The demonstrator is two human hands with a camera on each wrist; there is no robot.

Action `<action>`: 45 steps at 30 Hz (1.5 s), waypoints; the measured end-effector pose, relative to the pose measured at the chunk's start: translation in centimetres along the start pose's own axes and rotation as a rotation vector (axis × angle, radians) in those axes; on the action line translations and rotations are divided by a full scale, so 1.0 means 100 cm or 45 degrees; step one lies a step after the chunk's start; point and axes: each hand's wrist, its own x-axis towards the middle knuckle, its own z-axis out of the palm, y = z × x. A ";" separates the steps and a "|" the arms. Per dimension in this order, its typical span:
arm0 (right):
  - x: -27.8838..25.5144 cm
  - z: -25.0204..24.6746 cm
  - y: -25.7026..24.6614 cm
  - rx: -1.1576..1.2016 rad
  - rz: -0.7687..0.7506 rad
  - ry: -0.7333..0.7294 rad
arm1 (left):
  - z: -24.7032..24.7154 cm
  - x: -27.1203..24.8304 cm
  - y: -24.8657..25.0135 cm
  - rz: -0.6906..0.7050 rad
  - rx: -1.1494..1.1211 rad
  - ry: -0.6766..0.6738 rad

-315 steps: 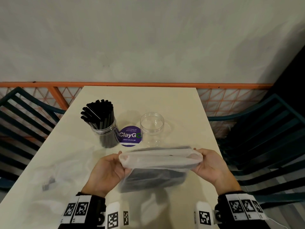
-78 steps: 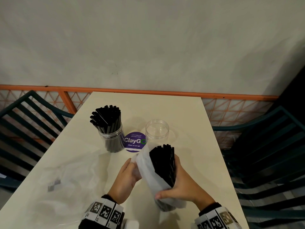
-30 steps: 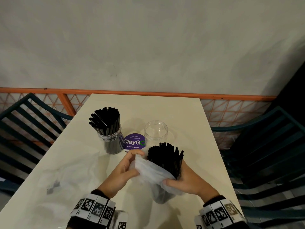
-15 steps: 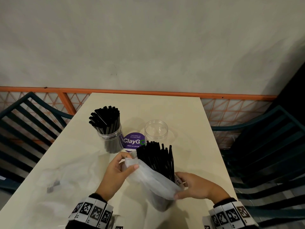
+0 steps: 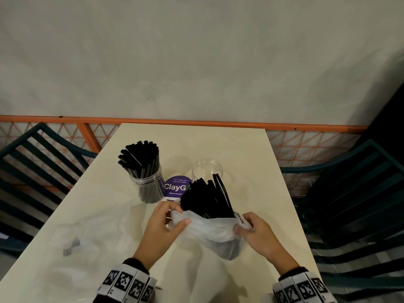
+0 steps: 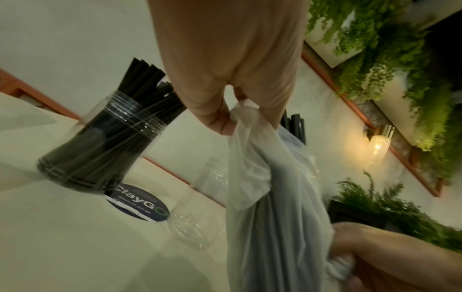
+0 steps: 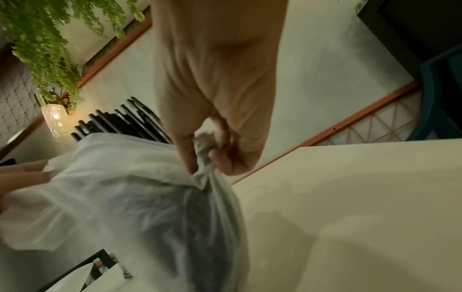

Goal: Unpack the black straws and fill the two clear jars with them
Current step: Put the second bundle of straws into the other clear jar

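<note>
Purple sticker (image 5: 176, 189), teal chairs (image 5: 358, 193)

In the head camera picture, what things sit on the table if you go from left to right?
Crumpled empty clear plastic bag → clear jar full of black straws → round purple ClayGo sticker → empty clear jar.

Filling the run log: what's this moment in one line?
step: unbagging straws | left hand: pinches bag | right hand: pinches bag | left jar: full | right jar: empty

Straws (image 5: 207, 199) blk; bag (image 5: 209, 226) whitish, maybe translucent; sticker (image 5: 175, 187) purple w/ white text; table (image 5: 251, 160) cream.
</note>
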 end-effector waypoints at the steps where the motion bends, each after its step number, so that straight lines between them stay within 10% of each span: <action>1: 0.002 0.002 -0.002 0.043 0.033 0.098 | 0.004 -0.002 0.002 -0.006 -0.011 -0.006; 7: 0.006 0.015 -0.010 0.087 0.036 0.332 | 0.029 -0.009 0.017 -0.007 0.107 0.086; 14: -0.006 0.023 -0.018 0.437 -0.039 -0.125 | 0.026 0.002 0.020 0.036 0.285 0.259; 25: 0.006 0.033 -0.017 0.347 -0.007 0.282 | 0.033 -0.009 0.030 0.175 0.261 -0.085; 34: -0.015 0.026 -0.022 0.676 -0.133 -0.165 | 0.037 -0.009 0.034 0.049 0.145 0.116; 45: 0.004 0.022 -0.010 0.456 -0.175 0.026 | 0.037 -0.021 0.031 0.205 0.431 -0.355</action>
